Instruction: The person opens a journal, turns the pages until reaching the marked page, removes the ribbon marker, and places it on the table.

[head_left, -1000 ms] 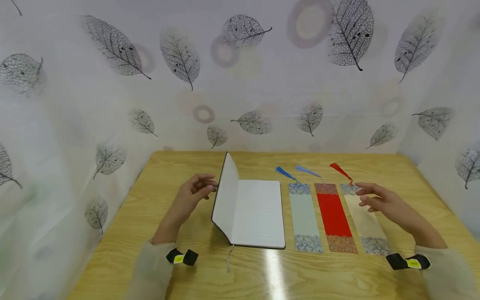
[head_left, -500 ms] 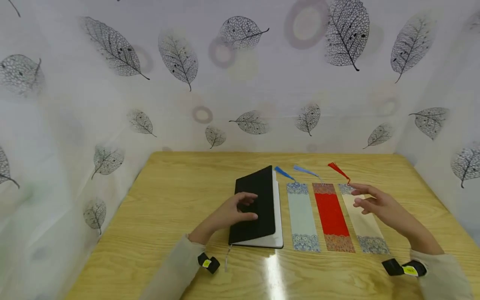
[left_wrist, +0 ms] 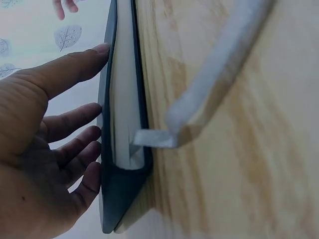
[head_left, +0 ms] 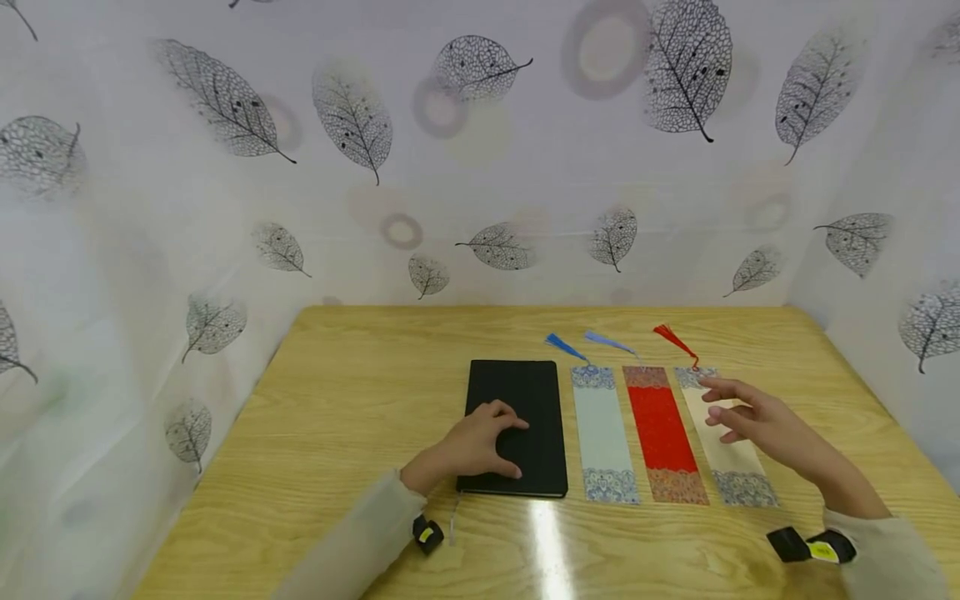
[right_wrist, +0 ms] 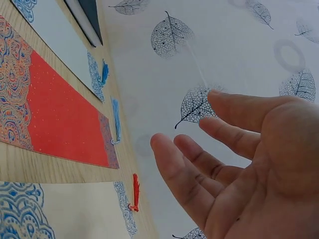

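A closed black notebook [head_left: 517,387] lies flat on the wooden table. My left hand [head_left: 480,442] rests on its cover with fingers spread and relaxed; the left wrist view shows the fingertips [left_wrist: 102,49] touching the cover. A pale ribbon [left_wrist: 209,84] hangs out from the notebook's pages. Loosely bent, my right hand [head_left: 772,425] hovers over the cream bookmark [head_left: 723,433] and holds nothing. Left of that one lie a red bookmark [head_left: 663,429] and a pale green bookmark [head_left: 603,433], side by side, each with a patterned band at both ends.
Tassels fan out beyond the bookmarks: a blue tassel [head_left: 564,345], a light blue tassel [head_left: 609,340] and a red tassel [head_left: 673,336]. A white leaf-print curtain [head_left: 480,167] rises behind the wooden table [head_left: 337,375] and along its sides.
The notebook's cover has swung over from the left and is now closed. My left hand moved right with it and down onto the cover. The right hand has barely moved.
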Tool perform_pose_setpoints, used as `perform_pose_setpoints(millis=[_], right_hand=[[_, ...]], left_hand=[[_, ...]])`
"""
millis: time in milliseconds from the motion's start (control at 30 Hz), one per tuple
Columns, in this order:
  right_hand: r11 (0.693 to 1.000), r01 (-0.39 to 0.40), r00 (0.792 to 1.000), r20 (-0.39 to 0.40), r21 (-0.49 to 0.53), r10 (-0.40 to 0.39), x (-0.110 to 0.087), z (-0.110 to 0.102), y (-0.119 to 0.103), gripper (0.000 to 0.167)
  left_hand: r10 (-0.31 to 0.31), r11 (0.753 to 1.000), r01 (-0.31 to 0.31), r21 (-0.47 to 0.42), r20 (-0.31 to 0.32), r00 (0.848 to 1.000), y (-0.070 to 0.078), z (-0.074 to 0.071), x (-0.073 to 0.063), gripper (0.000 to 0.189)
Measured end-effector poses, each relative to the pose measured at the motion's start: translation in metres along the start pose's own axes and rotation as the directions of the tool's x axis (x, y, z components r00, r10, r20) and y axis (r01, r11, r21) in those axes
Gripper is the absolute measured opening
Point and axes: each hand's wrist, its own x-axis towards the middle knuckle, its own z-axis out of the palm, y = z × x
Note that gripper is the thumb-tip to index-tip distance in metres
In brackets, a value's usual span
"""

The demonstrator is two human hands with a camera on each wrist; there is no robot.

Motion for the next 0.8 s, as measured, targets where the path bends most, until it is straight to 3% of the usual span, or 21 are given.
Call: perform_pose_setpoints(millis=[200,433,667,733,800], right_hand=[[0.999,-0.041,0.999,0.007,-0.020,0.041,0.001,0.002,0.000,0.050],[0.970,-0.044,0.998,-0.049,-0.239,0.033,0.011,0.014,-0.012,0.046],[0.947,-0.060,0.997,-0.073,-0.316,0.038,0.017,0.025,-0.025,0.049],[0.941,-0.073,0.995,-0.084,-0.331,0.048,0.018,0.026,-0.028,0.053],[0.932,-0.094,0.993,-0.099,-0.350,0.063,0.018,0.027,-0.031,0.056]], left_hand=[[-0.014,1.000,0.014,0.008,0.011,1.000,0.001,0.000,0.000,0.063],[-0.014,1.000,0.014,0.016,0.012,1.000,0.002,-0.004,-0.005,0.054],[0.011,0.999,-0.015,0.035,0.135,0.991,0.004,-0.021,-0.018,0.054],[0.007,0.998,-0.014,0.065,0.106,0.994,0.005,-0.030,-0.025,0.052],[-0.009,0.993,0.006,0.114,0.028,1.000,0.007,-0.040,-0.033,0.050]])
